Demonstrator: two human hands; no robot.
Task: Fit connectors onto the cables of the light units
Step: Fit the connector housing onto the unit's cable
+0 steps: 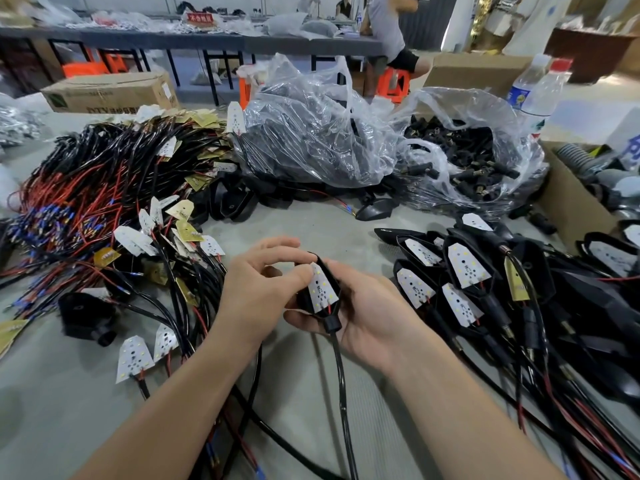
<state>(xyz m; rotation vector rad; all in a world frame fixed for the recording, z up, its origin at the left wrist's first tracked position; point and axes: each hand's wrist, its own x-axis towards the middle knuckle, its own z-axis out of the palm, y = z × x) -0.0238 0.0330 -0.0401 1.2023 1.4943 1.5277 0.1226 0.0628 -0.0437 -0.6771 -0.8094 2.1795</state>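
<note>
**Two hands on one light unit**

Both hands meet over the grey table (311, 223), near its front edge. The right hand (372, 317) cradles a light unit (320, 289) from below, fingers curled round its black shell. The left hand (258, 289) pinches the pointed upper end, thumb lying on the white LED board. A black cable (341, 382) leaves the stem and runs down toward the wearer, and a black connector (333, 325) appears to sit at that stem already.

The step in hand looks like seating the board and connector. It would go best with the right hand keeping the shell steady while the left thumb presses flat on bare board rather than on the LEDs. The thin red lead at the base should stay free of the joint. Tension on the cable should run straight along the stem, so the connector slides home without skewing (a sideways tug could pull the solder joints).

A clear plastic bag (485, 105) at the back right lies open, full of small black connectors (464, 150) with brass ends. Beside it, a knotted bag (304, 109) holds dark parts, probably shells, though the crumpled film hides detail. A cardboard box (568, 202) at the right edge holds a grey ribbed hose and other parts I cannot identify.
</note>
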